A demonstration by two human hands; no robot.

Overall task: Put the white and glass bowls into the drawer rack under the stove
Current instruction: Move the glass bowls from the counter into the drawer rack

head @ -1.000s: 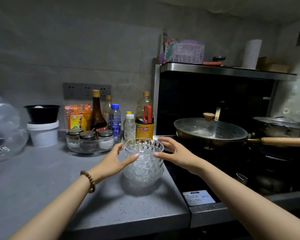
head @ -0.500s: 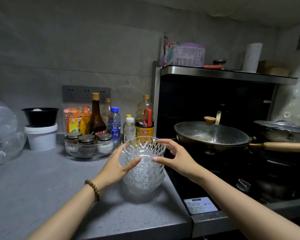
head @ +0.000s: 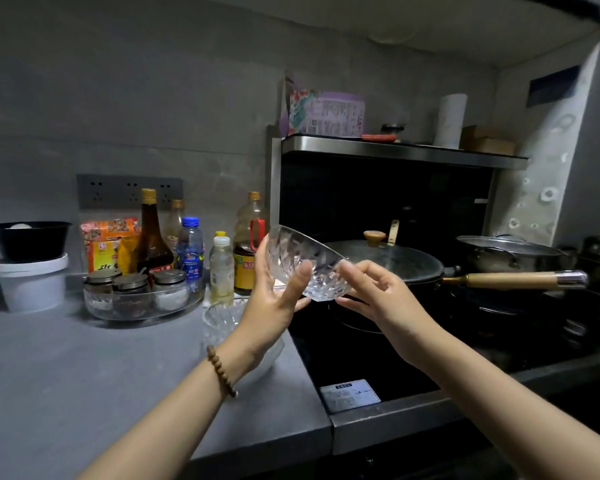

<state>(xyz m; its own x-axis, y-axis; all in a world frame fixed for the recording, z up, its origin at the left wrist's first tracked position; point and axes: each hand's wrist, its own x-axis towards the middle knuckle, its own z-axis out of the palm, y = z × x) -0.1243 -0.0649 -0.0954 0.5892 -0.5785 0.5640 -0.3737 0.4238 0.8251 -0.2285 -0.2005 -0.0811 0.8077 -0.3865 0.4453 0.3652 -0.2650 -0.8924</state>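
A cut-glass bowl point(head: 303, 261) is held tilted in the air above the counter's right end, its rim facing up and to the right. My left hand point(head: 274, 299) grips its left side and underside; my right hand point(head: 374, 292) pinches its right edge and base. Below, the rest of the glass bowl stack point(head: 222, 323) stands on the grey counter point(head: 84, 375), partly hidden behind my left wrist. No white bowls and no drawer rack are in view.
A lidded wok point(head: 388, 261) with a wooden handle point(head: 513, 280) sits on the black stove just right of the bowl. Bottles point(head: 153, 237) and a glass tray of spice jars point(head: 136, 299) stand behind the stack. A white tub point(head: 32, 285) carrying a black bowl is at far left.
Both hands closed on the top glass bowl, lifted it off the stack and tilted it. The remaining stack stays on the counter.
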